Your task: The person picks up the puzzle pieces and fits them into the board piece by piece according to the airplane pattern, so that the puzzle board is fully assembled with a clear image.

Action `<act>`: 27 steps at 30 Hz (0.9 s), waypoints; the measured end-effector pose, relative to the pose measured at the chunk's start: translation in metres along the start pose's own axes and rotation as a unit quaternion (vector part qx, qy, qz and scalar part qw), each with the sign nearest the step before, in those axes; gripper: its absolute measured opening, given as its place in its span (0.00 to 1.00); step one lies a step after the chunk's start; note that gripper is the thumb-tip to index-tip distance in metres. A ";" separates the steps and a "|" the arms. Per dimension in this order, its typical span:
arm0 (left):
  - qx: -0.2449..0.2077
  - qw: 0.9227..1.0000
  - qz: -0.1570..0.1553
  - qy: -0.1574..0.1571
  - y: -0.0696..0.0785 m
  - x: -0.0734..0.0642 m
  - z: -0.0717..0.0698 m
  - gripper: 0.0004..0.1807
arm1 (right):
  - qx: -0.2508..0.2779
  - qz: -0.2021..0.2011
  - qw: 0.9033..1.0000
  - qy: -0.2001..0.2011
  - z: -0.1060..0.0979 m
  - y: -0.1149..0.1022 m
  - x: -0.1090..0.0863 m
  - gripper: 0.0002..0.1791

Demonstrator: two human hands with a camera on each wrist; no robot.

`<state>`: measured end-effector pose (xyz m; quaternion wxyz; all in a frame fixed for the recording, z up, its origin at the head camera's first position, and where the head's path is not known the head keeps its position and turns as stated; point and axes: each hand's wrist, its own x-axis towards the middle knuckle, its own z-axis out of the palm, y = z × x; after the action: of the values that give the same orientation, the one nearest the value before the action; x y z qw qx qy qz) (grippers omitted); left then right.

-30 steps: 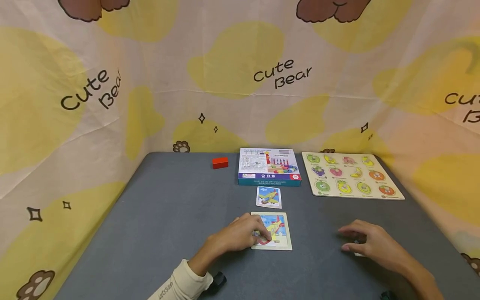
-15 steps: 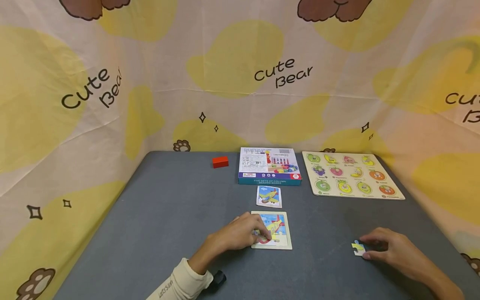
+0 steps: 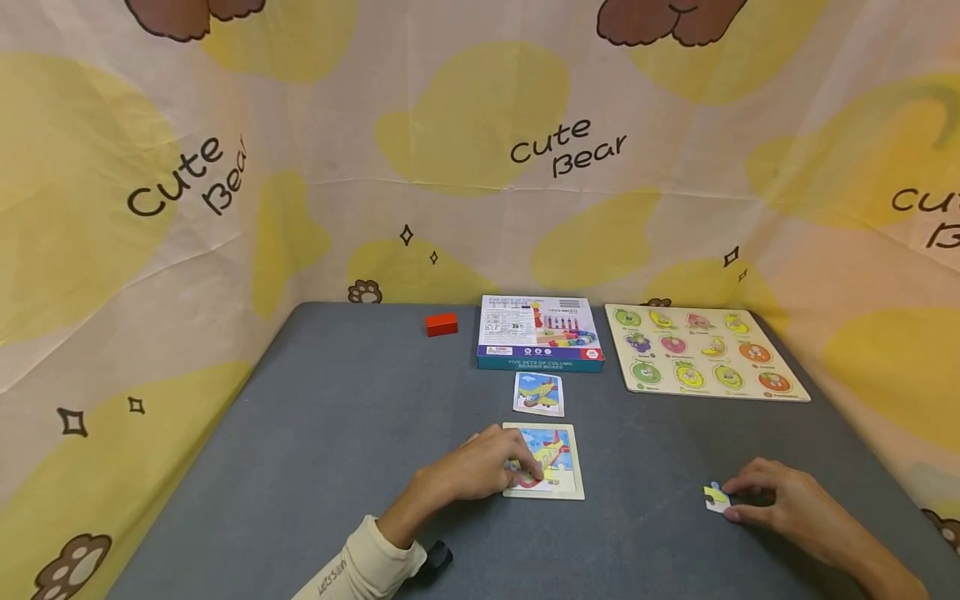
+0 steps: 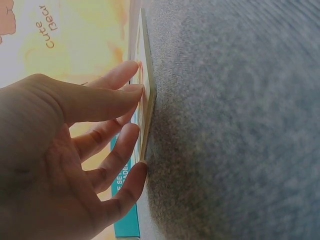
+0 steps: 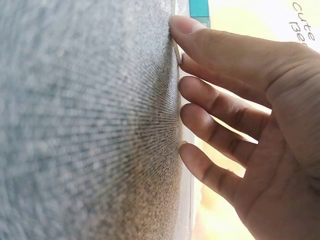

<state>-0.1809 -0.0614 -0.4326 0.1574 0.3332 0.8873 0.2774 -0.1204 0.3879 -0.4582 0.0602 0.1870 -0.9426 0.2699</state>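
Observation:
A small square jigsaw puzzle [image 3: 580,471] with a yellow-and-red airplane picture lies in a cream frame at the middle of the table. My left hand [image 3: 483,465] reaches over its left side, fingertips resting on the picture and hiding part of it. In the left wrist view, the thumb and fingers are loosely bent against the thin board [image 4: 148,95]. Out to the right, my right hand [image 3: 798,504] pinches a yellow, white and blue jigsaw piece [image 3: 717,500] between thumb and index finger, low over the tabletop. Its other fingers touch the table in the right wrist view.
Just beyond the puzzle lies a small airplane picture card [image 3: 538,394]. Behind it is a flat bead-set box [image 3: 540,364], with a red block [image 3: 442,325] to its left. A fruit picture board [image 3: 708,390] lies at the back right. Printed cloth walls [image 3: 450,183] enclose the table.
The right hand has shifted slightly right and toward me; the jigsaw piece, mostly hidden beneath it a second ago, now shows at its fingertips. The left hand stays put.

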 end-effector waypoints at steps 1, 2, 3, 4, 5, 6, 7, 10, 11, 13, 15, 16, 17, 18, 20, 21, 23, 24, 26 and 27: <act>0.000 1.000 0.000 0.001 0.000 0.000 0.000 0.12 | 0.001 -0.003 1.000 0.002 0.000 0.000 0.000 0.13; 0.000 1.000 0.001 0.002 0.000 0.000 0.000 0.12 | 0.002 -0.007 1.000 0.004 0.000 0.000 0.000 0.13; 0.001 1.000 0.001 0.002 0.000 0.000 0.000 0.12 | 0.004 -0.012 1.000 0.006 0.001 -0.001 0.000 0.13; 0.000 1.000 0.002 0.003 0.000 0.000 0.000 0.12 | 0.006 -0.016 1.000 0.008 0.001 -0.001 0.000 0.13; 0.000 1.000 0.002 0.003 0.000 0.000 0.000 0.12 | 0.007 -0.018 1.000 0.009 0.001 -0.001 0.000 0.13; 0.001 1.000 0.003 0.003 0.000 0.000 0.000 0.12 | 0.009 -0.020 1.000 0.010 0.001 -0.001 0.001 0.13; 0.001 1.000 0.003 0.003 0.000 0.000 0.000 0.13 | 0.007 -0.019 1.000 0.010 0.001 -0.001 0.001 0.13; 0.001 1.000 0.002 0.001 0.001 0.000 -0.001 0.13 | 0.000 -0.012 1.000 0.006 0.002 -0.003 0.002 0.13; 0.003 1.000 0.001 0.001 0.001 -0.001 -0.001 0.13 | -0.001 -0.009 1.000 0.004 0.002 -0.004 0.003 0.13; 0.003 1.000 0.000 0.001 0.001 -0.001 -0.001 0.12 | -0.004 -0.009 1.000 0.003 0.004 -0.006 0.006 0.13; 0.002 1.000 0.001 0.000 0.001 0.000 0.000 0.12 | -0.001 -0.014 1.000 0.001 0.006 -0.009 0.010 0.13; 0.002 1.000 0.001 0.001 0.001 0.000 0.000 0.12 | 0.003 -0.018 1.000 0.000 0.007 -0.010 0.012 0.13; 0.002 1.000 0.002 0.001 0.001 0.000 0.000 0.12 | 0.007 -0.023 1.000 -0.001 0.008 -0.013 0.014 0.13; 0.001 1.000 0.002 0.001 0.001 0.000 0.000 0.12 | 0.010 -0.029 1.000 -0.003 0.010 -0.015 0.017 0.13; 0.000 1.000 0.002 0.002 0.000 0.000 0.000 0.12 | 0.025 -0.032 0.999 -0.014 0.012 -0.021 0.022 0.12; -0.001 1.000 0.001 0.002 0.000 0.000 0.000 0.12 | 0.032 -0.031 0.999 -0.021 0.013 -0.024 0.026 0.12; -0.002 1.000 -0.001 0.001 0.000 0.000 0.000 0.12 | 0.045 -0.031 0.998 -0.041 0.015 -0.032 0.033 0.11; -0.002 1.000 -0.002 0.000 0.000 0.000 0.000 0.12 | 0.049 -0.029 0.997 -0.053 0.017 -0.036 0.037 0.11; -0.002 1.000 -0.003 0.000 -0.001 0.001 0.001 0.12 | 0.052 -0.029 0.995 -0.075 0.019 -0.045 0.046 0.11; -0.002 1.000 -0.004 -0.001 -0.001 0.001 0.001 0.12 | 0.052 -0.032 0.995 -0.084 0.021 -0.050 0.051 0.11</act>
<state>-0.1815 -0.0611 -0.4336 0.1596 0.3299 0.8877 0.2786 -0.1487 0.3215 -0.4405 -0.0209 0.2418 -0.9227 0.2996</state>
